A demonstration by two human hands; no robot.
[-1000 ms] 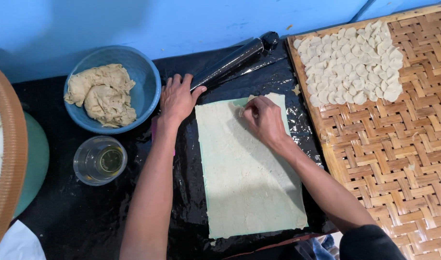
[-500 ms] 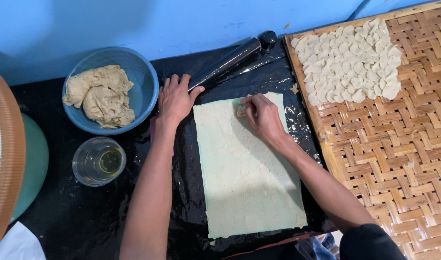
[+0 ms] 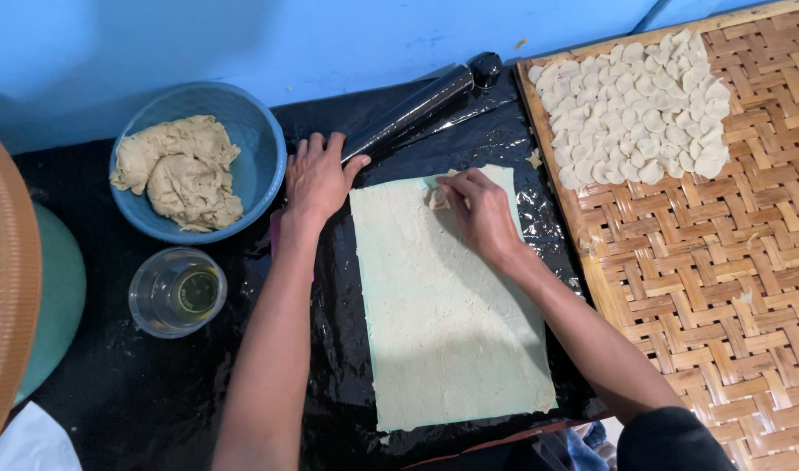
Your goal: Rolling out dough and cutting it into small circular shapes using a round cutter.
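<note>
A thin pale sheet of rolled dough (image 3: 443, 314) lies on black plastic sheeting (image 3: 199, 392). My right hand (image 3: 479, 209) rests on the sheet's far end, fingertips pinching a small piece of dough near the top edge. My left hand (image 3: 316, 177) lies flat, fingers spread, on the black plastic just left of the sheet, between the sheet and a blue bowl (image 3: 260, 144) holding lumps of tan dough (image 3: 180, 170). A black rolling pin (image 3: 412, 109) lies just beyond my left fingertips.
A woven bamboo tray (image 3: 722, 288) on the right carries several small round dough pieces (image 3: 639, 109) at its far end. A clear glass of oily liquid (image 3: 177, 292) stands near the bowl. A brown-rimmed round tray (image 3: 7, 288) is at the left edge. A blue wall is behind.
My right hand has slid a little left along the sheet's top edge and now pinches a bit of dough. My left hand stays flat beside the sheet.
</note>
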